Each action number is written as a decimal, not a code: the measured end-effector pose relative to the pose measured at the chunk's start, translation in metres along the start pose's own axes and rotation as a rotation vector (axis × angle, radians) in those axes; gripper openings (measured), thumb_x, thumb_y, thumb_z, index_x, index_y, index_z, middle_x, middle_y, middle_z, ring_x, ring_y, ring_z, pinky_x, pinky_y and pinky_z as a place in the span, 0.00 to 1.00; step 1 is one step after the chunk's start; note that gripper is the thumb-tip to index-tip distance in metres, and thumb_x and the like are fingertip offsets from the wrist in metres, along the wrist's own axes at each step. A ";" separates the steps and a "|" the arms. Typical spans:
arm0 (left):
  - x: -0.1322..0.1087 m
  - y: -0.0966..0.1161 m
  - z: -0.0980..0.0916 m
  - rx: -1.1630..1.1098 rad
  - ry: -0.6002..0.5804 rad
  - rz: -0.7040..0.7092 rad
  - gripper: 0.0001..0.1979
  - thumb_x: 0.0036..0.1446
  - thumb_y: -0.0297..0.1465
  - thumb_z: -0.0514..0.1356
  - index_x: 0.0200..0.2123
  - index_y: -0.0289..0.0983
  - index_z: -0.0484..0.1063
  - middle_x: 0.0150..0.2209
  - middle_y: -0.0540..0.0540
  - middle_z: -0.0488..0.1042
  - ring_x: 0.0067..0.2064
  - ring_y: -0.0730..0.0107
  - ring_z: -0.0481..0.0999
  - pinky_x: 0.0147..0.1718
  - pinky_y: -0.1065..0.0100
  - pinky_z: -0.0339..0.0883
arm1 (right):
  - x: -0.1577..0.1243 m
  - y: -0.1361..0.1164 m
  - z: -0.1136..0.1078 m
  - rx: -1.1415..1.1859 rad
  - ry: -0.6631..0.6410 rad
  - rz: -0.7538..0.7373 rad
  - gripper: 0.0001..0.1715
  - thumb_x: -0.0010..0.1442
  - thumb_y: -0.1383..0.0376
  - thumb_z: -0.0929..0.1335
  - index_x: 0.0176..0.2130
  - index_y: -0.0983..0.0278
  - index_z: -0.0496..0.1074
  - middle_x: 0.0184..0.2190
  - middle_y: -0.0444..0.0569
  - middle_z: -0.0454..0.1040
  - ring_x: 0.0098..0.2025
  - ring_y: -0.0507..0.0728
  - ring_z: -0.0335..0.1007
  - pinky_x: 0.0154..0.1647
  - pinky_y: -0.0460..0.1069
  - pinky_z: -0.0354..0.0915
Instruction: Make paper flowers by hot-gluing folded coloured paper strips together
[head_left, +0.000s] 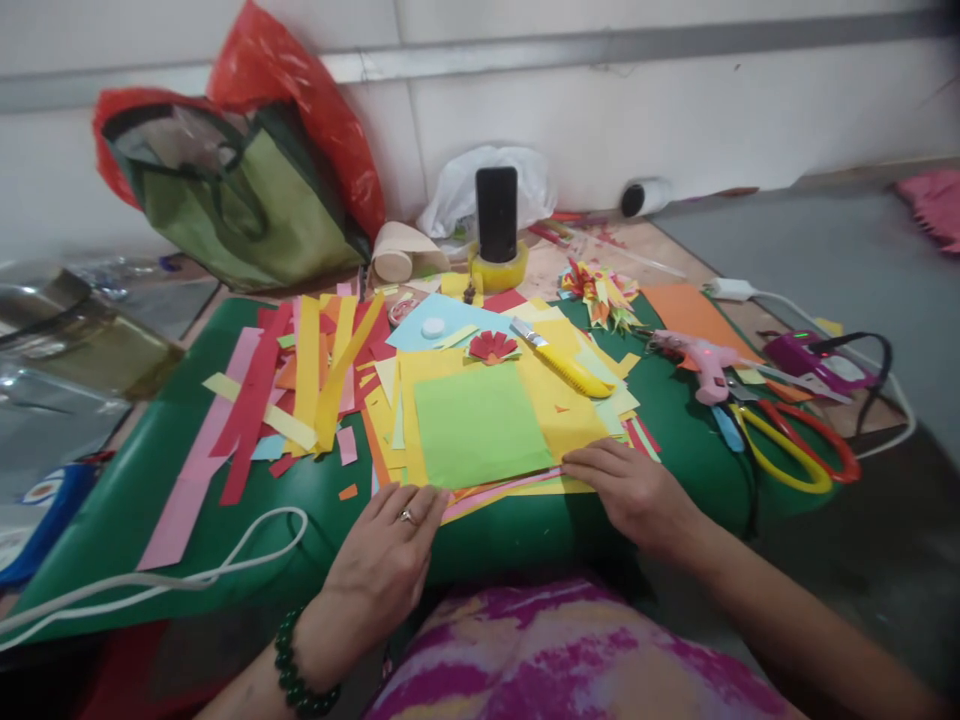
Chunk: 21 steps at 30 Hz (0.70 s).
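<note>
A light green square of paper (484,425) lies on a stack of coloured sheets, directly on a yellow sheet (574,430). My left hand (397,540), with a ring and a dark green bead bracelet, has its fingers pressed together at the square's near left corner. At the near right corner, the fingers of my right hand (637,495) are closed on the edge. Both thumbs are hidden. Just beyond the square sit a red paper flower (492,347) and a yellow utility knife (571,370) with its blade out.
Paper strips (251,400) cover the left of the green mat (255,590). On the right are a pink glue gun (705,362), scissors (787,450) and a purple power adapter (814,360). A phone (496,213) stands in a tape roll (499,268). A white cable (225,565) crosses the front left.
</note>
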<state>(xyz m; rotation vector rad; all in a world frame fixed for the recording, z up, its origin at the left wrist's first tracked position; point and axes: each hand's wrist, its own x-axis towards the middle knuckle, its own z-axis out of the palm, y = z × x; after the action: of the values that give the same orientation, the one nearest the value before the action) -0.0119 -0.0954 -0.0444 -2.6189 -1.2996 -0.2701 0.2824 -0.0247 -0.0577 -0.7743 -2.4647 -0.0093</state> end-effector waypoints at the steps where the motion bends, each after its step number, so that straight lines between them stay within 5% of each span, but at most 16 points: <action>1: 0.001 0.000 -0.001 0.002 0.011 -0.009 0.19 0.55 0.19 0.49 0.47 0.30 0.72 0.41 0.39 0.77 0.41 0.57 0.72 0.45 0.57 0.65 | -0.003 0.002 -0.004 -0.002 0.012 0.033 0.23 0.60 0.79 0.57 0.40 0.63 0.75 0.36 0.50 0.79 0.37 0.56 0.74 0.37 0.50 0.73; 7: 0.013 -0.008 -0.005 -0.017 0.050 -0.041 0.15 0.59 0.26 0.49 0.35 0.35 0.76 0.36 0.41 0.78 0.37 0.57 0.75 0.40 0.56 0.68 | -0.045 0.020 -0.036 -0.324 0.195 0.482 0.13 0.63 0.70 0.62 0.45 0.63 0.73 0.39 0.53 0.78 0.41 0.59 0.74 0.41 0.54 0.71; 10: 0.031 -0.011 0.002 -0.001 0.088 -0.041 0.17 0.64 0.33 0.48 0.39 0.35 0.76 0.39 0.38 0.77 0.40 0.56 0.75 0.39 0.58 0.69 | -0.069 0.033 -0.051 -0.525 0.187 0.767 0.14 0.65 0.63 0.61 0.43 0.64 0.73 0.40 0.54 0.77 0.43 0.62 0.73 0.40 0.55 0.70; 15: 0.060 -0.008 0.016 -0.085 -0.036 -0.091 0.20 0.64 0.40 0.49 0.47 0.34 0.74 0.42 0.37 0.75 0.42 0.54 0.75 0.38 0.58 0.71 | -0.091 0.055 -0.067 -0.626 0.048 1.025 0.16 0.64 0.61 0.61 0.44 0.64 0.74 0.44 0.55 0.76 0.44 0.63 0.71 0.41 0.55 0.68; 21: 0.064 -0.010 0.021 -0.295 -0.190 -0.243 0.15 0.62 0.42 0.50 0.36 0.40 0.72 0.35 0.44 0.72 0.37 0.58 0.75 0.36 0.60 0.70 | -0.094 0.078 -0.080 -0.514 -0.223 1.140 0.19 0.63 0.60 0.62 0.49 0.64 0.73 0.46 0.55 0.74 0.46 0.63 0.69 0.40 0.54 0.66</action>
<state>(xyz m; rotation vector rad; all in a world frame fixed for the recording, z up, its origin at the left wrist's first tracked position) 0.0198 -0.0353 -0.0477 -2.7795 -1.7695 -0.2742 0.4280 -0.0218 -0.0495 -2.3826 -1.8562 -0.1400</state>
